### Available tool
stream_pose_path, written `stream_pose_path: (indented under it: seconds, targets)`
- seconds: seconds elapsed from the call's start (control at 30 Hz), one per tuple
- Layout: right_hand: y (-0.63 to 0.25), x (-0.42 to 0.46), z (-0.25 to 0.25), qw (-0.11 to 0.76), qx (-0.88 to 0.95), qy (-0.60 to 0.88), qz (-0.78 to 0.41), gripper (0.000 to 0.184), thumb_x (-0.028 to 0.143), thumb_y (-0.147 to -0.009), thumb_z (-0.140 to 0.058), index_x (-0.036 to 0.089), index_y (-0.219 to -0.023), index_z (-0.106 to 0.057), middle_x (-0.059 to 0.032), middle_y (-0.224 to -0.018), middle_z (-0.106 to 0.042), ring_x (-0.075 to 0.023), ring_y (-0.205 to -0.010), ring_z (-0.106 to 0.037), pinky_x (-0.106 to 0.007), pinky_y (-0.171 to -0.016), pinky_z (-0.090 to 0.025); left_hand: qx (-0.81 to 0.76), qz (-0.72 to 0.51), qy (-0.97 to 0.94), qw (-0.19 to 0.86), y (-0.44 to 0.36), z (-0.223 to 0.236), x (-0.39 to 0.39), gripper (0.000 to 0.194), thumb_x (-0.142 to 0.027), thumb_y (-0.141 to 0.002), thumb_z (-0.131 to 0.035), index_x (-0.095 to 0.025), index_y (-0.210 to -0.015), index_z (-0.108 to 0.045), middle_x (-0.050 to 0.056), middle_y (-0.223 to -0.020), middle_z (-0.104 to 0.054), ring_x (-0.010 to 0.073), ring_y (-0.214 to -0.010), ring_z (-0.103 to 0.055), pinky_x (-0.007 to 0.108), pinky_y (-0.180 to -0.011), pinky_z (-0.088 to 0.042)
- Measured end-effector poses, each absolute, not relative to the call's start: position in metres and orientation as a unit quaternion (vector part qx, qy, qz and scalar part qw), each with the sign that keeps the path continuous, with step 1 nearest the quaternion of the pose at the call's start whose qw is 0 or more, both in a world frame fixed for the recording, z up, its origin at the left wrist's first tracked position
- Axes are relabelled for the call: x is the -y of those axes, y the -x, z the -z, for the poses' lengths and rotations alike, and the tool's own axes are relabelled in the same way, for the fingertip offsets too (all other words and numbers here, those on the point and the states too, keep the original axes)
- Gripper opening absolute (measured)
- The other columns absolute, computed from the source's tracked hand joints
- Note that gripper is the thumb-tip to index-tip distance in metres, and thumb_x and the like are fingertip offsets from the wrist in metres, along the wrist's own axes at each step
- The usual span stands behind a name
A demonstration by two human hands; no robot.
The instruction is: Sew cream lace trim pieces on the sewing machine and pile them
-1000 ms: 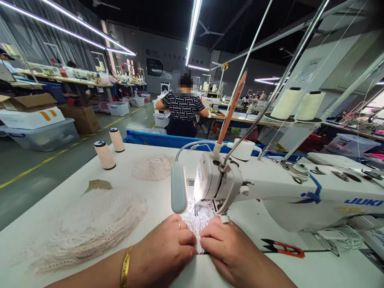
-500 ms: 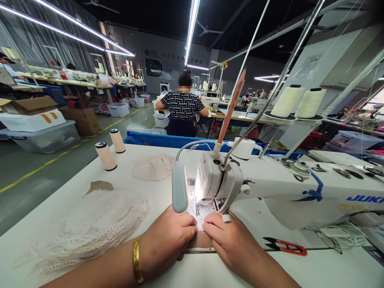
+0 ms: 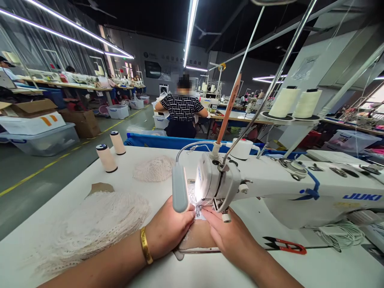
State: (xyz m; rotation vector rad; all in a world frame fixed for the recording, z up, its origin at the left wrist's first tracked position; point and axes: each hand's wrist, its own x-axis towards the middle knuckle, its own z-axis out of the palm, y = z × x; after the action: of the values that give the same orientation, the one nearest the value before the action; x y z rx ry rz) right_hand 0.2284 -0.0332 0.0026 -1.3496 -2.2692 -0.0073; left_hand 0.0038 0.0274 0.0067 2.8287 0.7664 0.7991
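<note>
White lace (image 3: 200, 215) lies under the presser foot area of the white sewing machine (image 3: 210, 176), lit by the grey lamp (image 3: 179, 188). My left hand (image 3: 174, 226), a gold bangle on its wrist, pinches the lace edge just left of the needle. Close to the needle on the other side, my right hand (image 3: 225, 228) lies with straight fingers pressing the lace down. A brown plate (image 3: 202, 236) shows on the machine bed between my hands. The needle tip is hard to make out in the glare.
A heap of cream lace (image 3: 99, 224) and a smaller lace pile (image 3: 154, 168) lie on the left. Two thread cones (image 3: 107, 158) stand behind them. Red-handled thread snips (image 3: 285, 245) rest at the right. Ahead, a person (image 3: 182, 106) sits facing away.
Both hands have moved forward toward the needle, carrying the lace farther under the machine head. More of the brown plate now shows. My right fingers lie flatter.
</note>
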Motion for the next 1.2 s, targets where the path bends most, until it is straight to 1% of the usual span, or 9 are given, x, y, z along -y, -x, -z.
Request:
stream_pose_path:
  seconds: [0.2,0.3,0.4,0.5,0.67,0.77,0.9,1.1,1.2]
  targets:
    - [-0.23,0.037,0.002,0.252,0.832,0.494,0.008,0.049,0.0,-0.086,-0.048,0.023,-0.122,-0.071,-0.0094,-0.121,-0.077,-0.027,-0.099,-0.072,-0.037,-0.078,-0.062,-0.317,-0.205,-0.925,0.032,0.003,-0.008,-0.026,0.024,-0.019,-0.098,-0.064,-0.017,-0.122,-0.069,0.016,-0.129,-0.072,0.0353,-0.115,-0.068,0.05,-0.097,-0.058]
    - [-0.225,0.04,0.006,0.277,0.847,0.454,0.0,0.045,-0.001,-0.09,-0.045,0.022,-0.12,-0.07,-0.0093,-0.114,-0.078,-0.0251,-0.097,-0.073,-0.035,-0.079,-0.062,-0.347,-0.149,-0.926,0.022,0.006,-0.019,-0.016,0.031,-0.024,-0.092,-0.077,-0.016,-0.121,-0.068,0.017,-0.127,-0.073,0.0402,-0.115,-0.068,0.054,-0.094,-0.057]
    - [-0.215,0.041,0.008,0.319,0.867,0.382,0.0,0.043,0.002,-0.094,-0.048,0.02,-0.13,-0.064,-0.0126,-0.121,-0.076,-0.0267,-0.109,-0.072,-0.037,-0.09,-0.061,-0.336,-0.094,-0.936,0.037,0.011,-0.033,-0.004,0.009,-0.028,-0.094,-0.074,-0.02,-0.096,-0.07,0.009,-0.1,-0.077,0.0343,-0.09,-0.072,0.047,-0.079,-0.056]
    - [-0.204,0.042,0.012,0.332,0.889,0.316,0.001,0.044,0.009,-0.094,-0.054,0.018,-0.137,-0.059,-0.014,-0.126,-0.075,-0.0284,-0.12,-0.069,-0.04,-0.099,-0.058,-0.349,-0.093,-0.931,0.051,0.022,-0.043,-0.004,0.024,-0.023,-0.101,-0.055,-0.022,-0.078,-0.062,0.004,-0.078,-0.071,0.0257,-0.068,-0.066,0.039,-0.067,-0.049]
    - [-0.198,0.045,0.028,0.325,0.907,0.265,0.04,0.02,0.011,-0.103,-0.052,0.022,-0.114,-0.064,-0.0028,-0.094,-0.076,-0.0199,-0.092,-0.071,-0.034,-0.088,-0.055,-0.441,-0.112,-0.889,0.05,0.034,-0.037,-0.023,0.006,-0.019,-0.089,-0.061,-0.018,-0.094,-0.062,0.012,-0.102,-0.07,0.0329,-0.093,-0.066,0.047,-0.082,-0.053]
    - [-0.199,0.05,0.032,0.292,0.919,0.26,0.053,0.025,0.014,-0.11,-0.044,0.022,-0.097,-0.063,0.0007,-0.081,-0.068,-0.0148,-0.075,-0.062,-0.029,-0.073,-0.049,-0.452,-0.12,-0.881,0.075,0.033,-0.03,-0.026,0.007,-0.019,-0.089,-0.061,-0.018,-0.096,-0.061,0.011,-0.104,-0.069,0.0323,-0.097,-0.065,0.047,-0.085,-0.053]
    - [-0.2,0.056,0.029,0.259,0.935,0.241,0.025,0.036,0.023,-0.116,-0.036,0.023,-0.089,-0.06,0.0024,-0.082,-0.064,-0.0133,-0.075,-0.056,-0.028,-0.073,-0.046,-0.405,-0.127,-0.905,0.043,0.024,-0.024,-0.02,0.013,-0.013,-0.094,-0.052,-0.021,-0.085,-0.057,0.006,-0.092,-0.064,0.0261,-0.083,-0.061,0.039,-0.074,-0.048]
    - [-0.205,0.057,0.026,0.262,0.939,0.221,0.023,0.028,0.016,-0.111,-0.045,0.023,-0.088,-0.059,0.0022,-0.08,-0.062,-0.0144,-0.075,-0.057,-0.03,-0.071,-0.044,-0.357,-0.135,-0.922,0.062,0.018,-0.021,-0.012,0.015,-0.021,-0.093,-0.063,-0.021,-0.082,-0.053,0.005,-0.096,-0.065,0.0229,-0.078,-0.057,0.037,-0.07,-0.043]
    - [-0.207,0.057,0.028,0.246,0.945,0.215,-0.005,0.028,0.02,-0.113,-0.044,0.024,-0.09,-0.06,0.0024,-0.08,-0.064,-0.0146,-0.076,-0.058,-0.031,-0.074,-0.045,-0.349,-0.157,-0.923,0.052,0.019,-0.018,-0.013,0.017,-0.013,-0.095,-0.053,-0.021,-0.08,-0.052,0.005,-0.091,-0.064,0.0216,-0.074,-0.056,0.036,-0.068,-0.042]
